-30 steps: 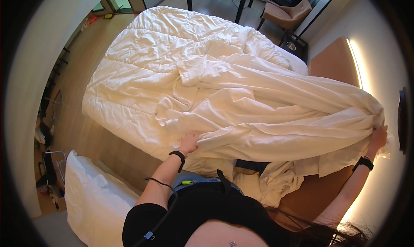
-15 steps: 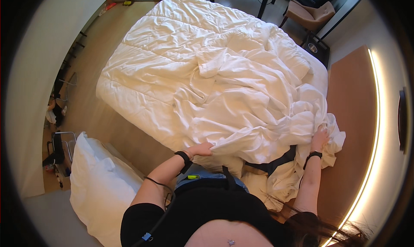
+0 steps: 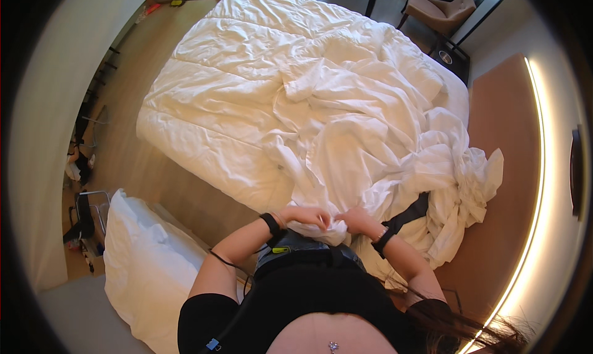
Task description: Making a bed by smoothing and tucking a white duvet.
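A thin white sheet [image 3: 346,159] lies bunched and creased over the near right part of the bed. My left hand [image 3: 309,217] and my right hand [image 3: 357,220] are close together at my waist. Both are closed on the sheet's near edge, with a small gathered bit of it between them. Beneath the sheet spreads a thick white quilted duvet [image 3: 210,82]. More of the white cloth is heaped to the right of my right hand, beside a strip of dark fabric [image 3: 407,212].
A brown headboard [image 3: 509,131] with a light strip runs along the right. To my left stands a big white pillow or folded bedding [image 3: 145,261]. A brown armchair [image 3: 441,13] and a black side table [image 3: 450,59] are at the far right. Wooden floor [image 3: 117,150] borders the bed's left side.
My right hand has left the bunched cloth by the headboard and come in beside my left hand. My left hand has shifted slightly right, drawing the sheet's edge toward me.
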`<state>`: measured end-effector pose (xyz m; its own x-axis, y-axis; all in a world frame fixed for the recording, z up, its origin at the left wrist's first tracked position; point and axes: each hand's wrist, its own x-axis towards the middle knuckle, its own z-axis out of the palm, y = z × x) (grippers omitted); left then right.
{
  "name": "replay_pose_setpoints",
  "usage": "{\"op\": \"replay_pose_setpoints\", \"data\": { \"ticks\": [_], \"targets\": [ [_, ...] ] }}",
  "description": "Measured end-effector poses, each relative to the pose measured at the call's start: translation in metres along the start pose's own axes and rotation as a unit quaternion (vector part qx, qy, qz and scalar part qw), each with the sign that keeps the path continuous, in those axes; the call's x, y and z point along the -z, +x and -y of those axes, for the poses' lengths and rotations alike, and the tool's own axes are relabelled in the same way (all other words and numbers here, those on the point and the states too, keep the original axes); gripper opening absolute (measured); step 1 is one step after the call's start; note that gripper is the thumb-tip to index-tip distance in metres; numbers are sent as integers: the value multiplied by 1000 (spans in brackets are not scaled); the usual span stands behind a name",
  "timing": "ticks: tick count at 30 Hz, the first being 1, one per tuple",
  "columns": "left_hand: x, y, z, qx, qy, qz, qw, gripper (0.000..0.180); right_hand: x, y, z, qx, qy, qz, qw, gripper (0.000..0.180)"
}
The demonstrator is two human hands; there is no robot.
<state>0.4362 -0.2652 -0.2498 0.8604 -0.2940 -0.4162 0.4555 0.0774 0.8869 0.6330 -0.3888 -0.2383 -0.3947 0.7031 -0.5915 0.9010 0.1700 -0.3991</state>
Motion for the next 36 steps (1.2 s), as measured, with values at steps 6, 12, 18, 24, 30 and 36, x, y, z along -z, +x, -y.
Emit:
{"op": "replay_pose_setpoints", "data": {
  "ticks": [6, 12, 18, 24, 30, 36],
  "targets": [
    [41, 16, 65, 143, -52, -494, 856, 57, -11, -87, -22, -183, -22, -47, 982, 19],
    [2, 88, -1, -40, -56, -212, 975, 62, -43, -136, -25, -297, -44, -104, 948, 38],
    [-24, 106, -107, -58, -233, -128, 962, 58, -1, -112, 36, -209, 413, -444, 767, 91],
    [-17, 74, -205, -69, -359, -181, 913, 54, 44, -76, 51, -271, 489, -668, 491, 96],
    [-9, 70, -224, -164, -380, -141, 899, 44, 59, -58, 57, -299, 175, -742, 575, 86],
    [21, 53, -228, -260, -427, -70, 863, 46, -26, -84, -24, -419, 126, -677, 592, 50]
  ]
}}
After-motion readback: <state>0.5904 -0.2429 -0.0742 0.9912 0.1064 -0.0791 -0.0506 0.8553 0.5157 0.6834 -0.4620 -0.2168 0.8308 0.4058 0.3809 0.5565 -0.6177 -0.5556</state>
